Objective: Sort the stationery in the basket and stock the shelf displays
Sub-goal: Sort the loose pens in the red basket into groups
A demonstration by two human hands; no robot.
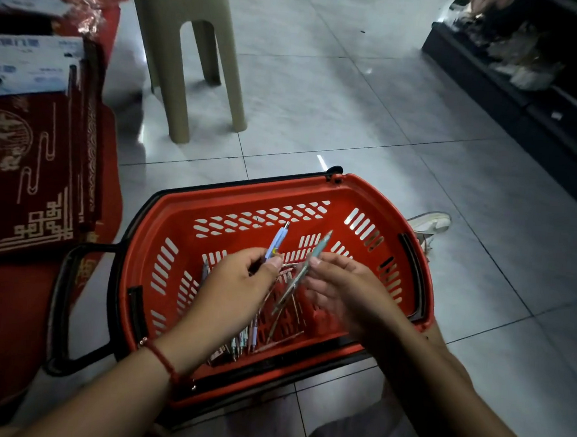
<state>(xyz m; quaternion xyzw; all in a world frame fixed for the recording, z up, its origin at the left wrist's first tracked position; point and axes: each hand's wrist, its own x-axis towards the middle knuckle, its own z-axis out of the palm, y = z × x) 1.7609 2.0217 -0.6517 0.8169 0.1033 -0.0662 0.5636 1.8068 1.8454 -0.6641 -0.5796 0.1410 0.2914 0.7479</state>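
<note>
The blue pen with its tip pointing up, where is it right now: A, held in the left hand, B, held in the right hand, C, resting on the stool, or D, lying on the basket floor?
A: the left hand pinches the blue pen above the red basket, while the right hand holds a greenish pen.

Grey tile floor [355, 97], glossy, dim light. Beige stool [186, 43] at 12. Dark shelf [524, 97] at 2. Red boxes [36, 176] at 9.
</note>
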